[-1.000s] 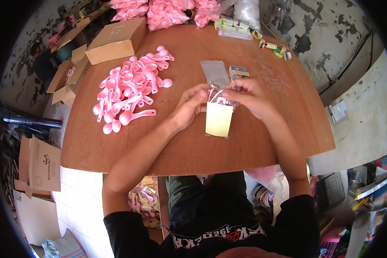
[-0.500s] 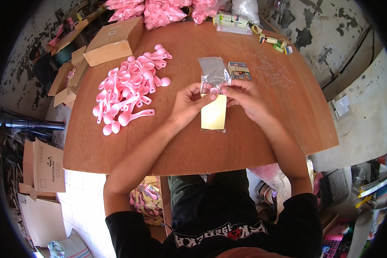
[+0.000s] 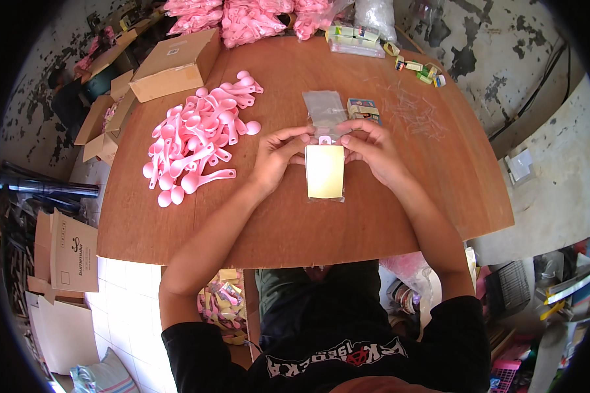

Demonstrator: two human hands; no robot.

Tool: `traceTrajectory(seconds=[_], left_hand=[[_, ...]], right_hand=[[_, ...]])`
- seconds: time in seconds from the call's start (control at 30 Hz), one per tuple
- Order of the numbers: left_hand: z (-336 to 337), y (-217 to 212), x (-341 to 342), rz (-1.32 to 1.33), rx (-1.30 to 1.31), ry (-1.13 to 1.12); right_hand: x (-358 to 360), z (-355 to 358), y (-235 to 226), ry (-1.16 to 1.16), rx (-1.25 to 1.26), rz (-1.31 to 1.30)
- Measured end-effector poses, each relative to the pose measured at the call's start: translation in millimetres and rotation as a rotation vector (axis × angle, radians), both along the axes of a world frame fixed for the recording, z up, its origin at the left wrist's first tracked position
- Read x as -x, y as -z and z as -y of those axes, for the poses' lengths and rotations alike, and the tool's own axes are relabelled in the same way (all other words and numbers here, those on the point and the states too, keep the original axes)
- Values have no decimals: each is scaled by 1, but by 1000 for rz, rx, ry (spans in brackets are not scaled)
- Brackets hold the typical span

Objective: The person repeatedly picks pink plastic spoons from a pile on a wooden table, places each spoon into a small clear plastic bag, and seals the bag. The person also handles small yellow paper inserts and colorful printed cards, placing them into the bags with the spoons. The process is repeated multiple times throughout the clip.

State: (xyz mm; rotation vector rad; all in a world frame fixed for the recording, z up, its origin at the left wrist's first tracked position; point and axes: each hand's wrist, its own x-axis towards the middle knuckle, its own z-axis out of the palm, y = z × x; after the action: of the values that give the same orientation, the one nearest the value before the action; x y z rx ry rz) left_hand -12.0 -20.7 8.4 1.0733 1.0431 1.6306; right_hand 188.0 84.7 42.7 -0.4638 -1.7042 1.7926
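Between my hands is a small clear plastic bag [image 3: 335,200] with a pale yellow card [image 3: 325,171] inside it. The holed end of a pink spoon handle [image 3: 324,139] shows above the card; the rest of that spoon is hidden. My left hand [image 3: 278,157] is closed in a pinch at the bag's upper left edge. My right hand [image 3: 373,149] pinches the upper right edge. Just beyond my fingers lie flat clear bags [image 3: 323,105], with a stack of printed cards [image 3: 363,110] to their right.
A heap of pink spoons [image 3: 193,141] covers the table's left side, with a cardboard box [image 3: 170,65] behind it. Thin clear strips [image 3: 416,114] lie scattered at the right. Bagged pink spoons [image 3: 252,23] and small yellow-green boxes [image 3: 429,72] line the far side. A box of packed spoons [image 3: 223,301] stands below the table edge.
My left thumb has slid left off the card's top, and both hands are now at the bag's upper edges. More of the pink handle end shows, and the card faces up more fully.
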Motion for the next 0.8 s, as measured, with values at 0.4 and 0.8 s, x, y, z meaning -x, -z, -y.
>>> traceTrajectory(seconds=[0.4, 0.8], left_hand=[[3, -2, 3, -87, -67, 115], [2, -1, 0, -189, -60, 36]], right_hand=[[-3, -7, 4, -14, -23, 43], [-7, -12, 4, -63, -78, 58]])
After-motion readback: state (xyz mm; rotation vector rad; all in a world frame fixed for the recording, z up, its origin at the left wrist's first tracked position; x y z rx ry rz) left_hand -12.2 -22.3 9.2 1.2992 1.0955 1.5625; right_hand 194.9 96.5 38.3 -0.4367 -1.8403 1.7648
